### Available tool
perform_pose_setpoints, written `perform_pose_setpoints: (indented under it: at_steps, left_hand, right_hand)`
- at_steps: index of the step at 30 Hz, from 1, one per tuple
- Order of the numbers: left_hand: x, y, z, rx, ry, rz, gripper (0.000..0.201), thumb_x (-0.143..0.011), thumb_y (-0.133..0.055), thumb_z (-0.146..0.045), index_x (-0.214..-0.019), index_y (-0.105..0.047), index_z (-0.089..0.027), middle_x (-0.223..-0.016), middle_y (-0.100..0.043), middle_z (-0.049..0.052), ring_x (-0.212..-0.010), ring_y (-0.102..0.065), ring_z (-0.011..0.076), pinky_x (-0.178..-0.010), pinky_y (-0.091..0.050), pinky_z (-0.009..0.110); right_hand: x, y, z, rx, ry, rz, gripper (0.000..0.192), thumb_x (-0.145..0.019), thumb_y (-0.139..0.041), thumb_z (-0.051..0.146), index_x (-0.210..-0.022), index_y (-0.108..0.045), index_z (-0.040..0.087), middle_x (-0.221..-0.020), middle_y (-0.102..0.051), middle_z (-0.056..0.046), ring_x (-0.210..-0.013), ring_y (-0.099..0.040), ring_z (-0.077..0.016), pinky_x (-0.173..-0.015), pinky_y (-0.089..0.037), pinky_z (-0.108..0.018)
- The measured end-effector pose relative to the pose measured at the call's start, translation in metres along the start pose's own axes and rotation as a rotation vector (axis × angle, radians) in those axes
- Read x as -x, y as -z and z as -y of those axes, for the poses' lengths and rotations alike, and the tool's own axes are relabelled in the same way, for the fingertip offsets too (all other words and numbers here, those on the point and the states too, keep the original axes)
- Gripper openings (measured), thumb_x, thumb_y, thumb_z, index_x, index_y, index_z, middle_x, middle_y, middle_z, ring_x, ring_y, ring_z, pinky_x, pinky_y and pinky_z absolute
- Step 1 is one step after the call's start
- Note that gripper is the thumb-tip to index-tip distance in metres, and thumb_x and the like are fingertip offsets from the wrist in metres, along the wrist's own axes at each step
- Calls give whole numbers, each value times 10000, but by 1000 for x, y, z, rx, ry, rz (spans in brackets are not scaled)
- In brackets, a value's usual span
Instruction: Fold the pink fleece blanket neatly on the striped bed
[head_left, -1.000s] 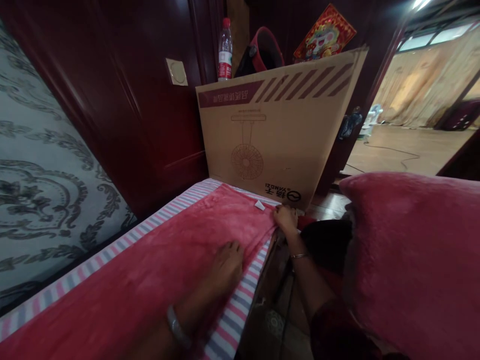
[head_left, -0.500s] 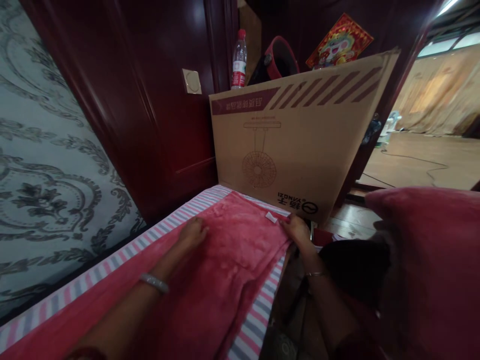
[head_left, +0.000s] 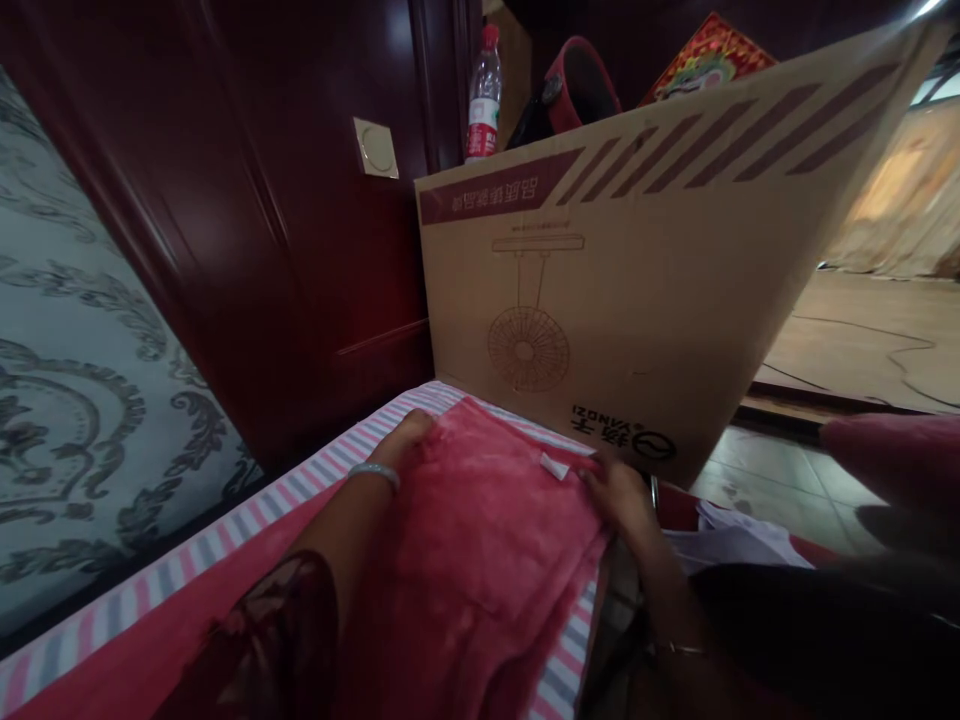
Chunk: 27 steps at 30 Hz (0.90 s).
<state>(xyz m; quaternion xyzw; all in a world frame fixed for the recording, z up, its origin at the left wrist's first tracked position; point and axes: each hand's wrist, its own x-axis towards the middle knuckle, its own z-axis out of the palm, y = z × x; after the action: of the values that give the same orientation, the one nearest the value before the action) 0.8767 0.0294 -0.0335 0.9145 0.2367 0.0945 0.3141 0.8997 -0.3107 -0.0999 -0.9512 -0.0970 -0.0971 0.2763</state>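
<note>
A folded pink plush blanket (head_left: pixel 487 520) lies along a striped sheet (head_left: pixel 247 510) in white, pink and grey. My left hand (head_left: pixel 409 437), below a pale bracelet, is closed at the blanket's far left edge, its fingertips partly hidden. At the far right corner, my right hand (head_left: pixel 616 492) pinches the blanket's edge between thumb and fingers. A small white label (head_left: pixel 555 465) sticks out from the fabric just left of that hand.
A large cardboard box (head_left: pixel 645 290) with a fan drawing stands against the far end of the sheet. Behind its top edge are a red-capped bottle (head_left: pixel 484 95) and a red-rimmed round item (head_left: pixel 577 85). Dark red panelling (head_left: pixel 322 200) borders the left side.
My left hand has moved forward to the blanket's far left edge. My right hand stays at the far right corner. The view has shifted closer to the box.
</note>
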Motion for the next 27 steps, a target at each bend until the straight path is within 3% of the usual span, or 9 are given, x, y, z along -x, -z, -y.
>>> perform_pose_setpoints:
  at_steps: [3,7,9,11,16,19,23,27]
  left_hand:
    - [-9,3,-14,-71,42,-29,339,-926,-594,-374,-1182,-606,-152,-1169,-635,83,-995,-636,211,-846,-550,411]
    - [-20,41,-30,-153,-3,-265,290,-995,-402,-307,-1144,-608,-169,-1194,-649,100,-1123,-581,234,-927,-456,358]
    - [-24,55,-30,-188,-21,-360,310,-995,-354,-292,-1187,-575,-192,-1248,-634,95,-1185,-546,240,-953,-419,344]
    - [-26,56,-22,-222,-13,-390,303,-979,-368,-279,-1183,-575,-193,-1251,-637,103,-1188,-552,248,-953,-410,341]
    - [-33,20,23,-263,85,-267,237,-910,-484,-239,-1031,-652,-126,-1135,-687,184,-1080,-634,297,-862,-459,346]
    - [-41,8,43,-231,108,-190,288,-924,-488,-308,-1075,-649,-123,-1086,-713,156,-1003,-668,260,-802,-480,304]
    - [-44,22,51,-197,103,-123,352,-929,-480,-333,-1190,-617,-140,-1147,-706,121,-979,-674,204,-768,-482,249]
    - [-23,60,65,-217,150,-10,265,-877,-532,-320,-945,-711,-136,-940,-742,112,-910,-681,239,-738,-488,286]
  right_hand:
    - [-8,8,9,-103,-12,-106,260,-845,-580,251,-1061,-711,189,-1027,-737,-105,-950,-673,-239,-803,-467,-283]
    - [-31,12,26,-214,13,-241,300,-844,-540,293,-1061,-710,174,-1034,-733,-109,-960,-657,-254,-830,-467,-308]
    - [-44,4,36,-231,46,-214,336,-860,-515,292,-1107,-703,164,-1061,-732,-109,-984,-653,-249,-844,-463,-304]
    - [-56,-9,44,-213,34,-118,347,-871,-516,270,-1142,-701,159,-1069,-739,-107,-984,-662,-235,-831,-464,-285]
    - [-73,-42,42,-143,-2,24,239,-812,-622,207,-1001,-767,180,-963,-768,-93,-915,-690,-224,-752,-460,-256]
    - [-76,-52,36,-104,-10,30,227,-811,-639,220,-994,-772,209,-962,-770,-79,-910,-693,-216,-734,-456,-249]
    - [-75,-56,33,-64,-16,16,241,-828,-633,251,-1027,-765,223,-995,-766,-80,-935,-691,-222,-743,-458,-257]
    - [-70,-57,33,-62,-11,5,261,-839,-608,272,-1046,-758,220,-988,-765,-79,-918,-689,-221,-739,-461,-264]
